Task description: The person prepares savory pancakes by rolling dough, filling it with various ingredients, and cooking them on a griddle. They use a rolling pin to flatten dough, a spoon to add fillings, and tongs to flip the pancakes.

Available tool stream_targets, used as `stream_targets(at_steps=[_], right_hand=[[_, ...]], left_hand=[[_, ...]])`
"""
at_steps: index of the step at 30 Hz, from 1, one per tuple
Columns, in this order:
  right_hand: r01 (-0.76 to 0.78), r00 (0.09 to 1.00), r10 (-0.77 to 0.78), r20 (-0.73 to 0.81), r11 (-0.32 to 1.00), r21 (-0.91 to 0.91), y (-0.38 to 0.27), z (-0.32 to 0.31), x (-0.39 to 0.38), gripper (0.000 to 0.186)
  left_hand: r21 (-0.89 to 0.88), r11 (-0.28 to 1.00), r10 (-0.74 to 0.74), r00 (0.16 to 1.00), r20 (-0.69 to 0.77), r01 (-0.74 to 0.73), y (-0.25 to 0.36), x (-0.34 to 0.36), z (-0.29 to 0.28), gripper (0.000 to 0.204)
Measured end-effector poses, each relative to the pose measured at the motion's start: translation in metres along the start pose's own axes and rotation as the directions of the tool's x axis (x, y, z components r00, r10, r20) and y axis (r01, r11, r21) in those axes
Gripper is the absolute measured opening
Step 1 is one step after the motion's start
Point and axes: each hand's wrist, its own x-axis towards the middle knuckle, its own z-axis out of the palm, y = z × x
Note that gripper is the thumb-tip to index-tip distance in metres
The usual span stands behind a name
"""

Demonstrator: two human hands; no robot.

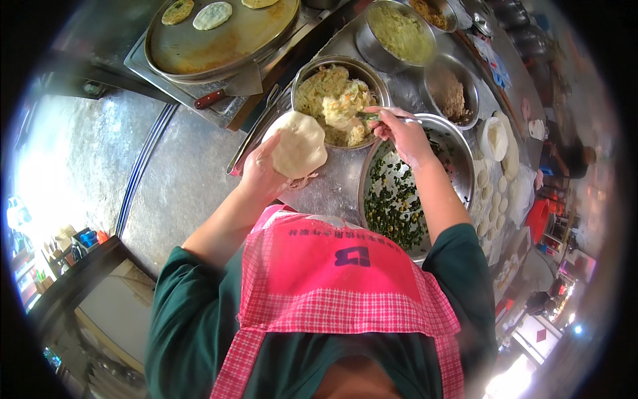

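steel bowl [375,78] of pale filling [325,93]: by its near-left rim, the left hand [262,171] holds a dough round [300,147]; over it, the right hand [404,136] grips a utensil [367,116] loaded with filling. near-right of the bowl, the right forearm [440,196] blocks part of a greens basin [460,171]. beyond the bowl stands a pot [374,48]; left of it, a turner [244,81] and griddle [219,45]; far right, dough balls [493,206].

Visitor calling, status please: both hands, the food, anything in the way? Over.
Left hand holding flat dough round. Right hand gripping utensil, pale filling at its end. Right forearm over large metal bowl of chopped greens.
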Motion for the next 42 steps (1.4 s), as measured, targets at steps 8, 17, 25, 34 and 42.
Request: stream_targets(at_steps=[8,17,25,34,42], right_hand=[[0.546,0.636,-0.747,0.194,0.257,-0.798,0.019,0.057,-0.046,0.044],[0.714,0.495,-0.850,0.179,0.280,-0.641,0.031,0.045,-0.028,0.042],[0.375,0.630,-0.774,0.071,0.223,-0.900,0.001,0.045,0.065,0.027],[0.583,0.651,-0.738,0.177,0.337,-0.739,0.016,0.072,0.041,0.029],[0.600,0.709,-0.667,0.231,0.397,-0.694,0.033,0.083,0.022,0.025]], left_hand=[[-0.128,0.991,0.010,0.992,-0.124,-0.026,-0.028,0.056,0.048,0.046],[-0.057,0.996,0.066,0.987,-0.148,-0.075,-0.027,0.052,0.051,0.051],[-0.053,0.994,-0.100,0.993,-0.060,0.097,-0.004,0.007,-0.007,0.055],[-0.114,0.984,-0.149,0.986,-0.079,0.139,-0.006,0.010,-0.022,0.050],[-0.146,0.977,-0.161,0.986,-0.048,0.153,-0.006,0.008,-0.022,0.050]])
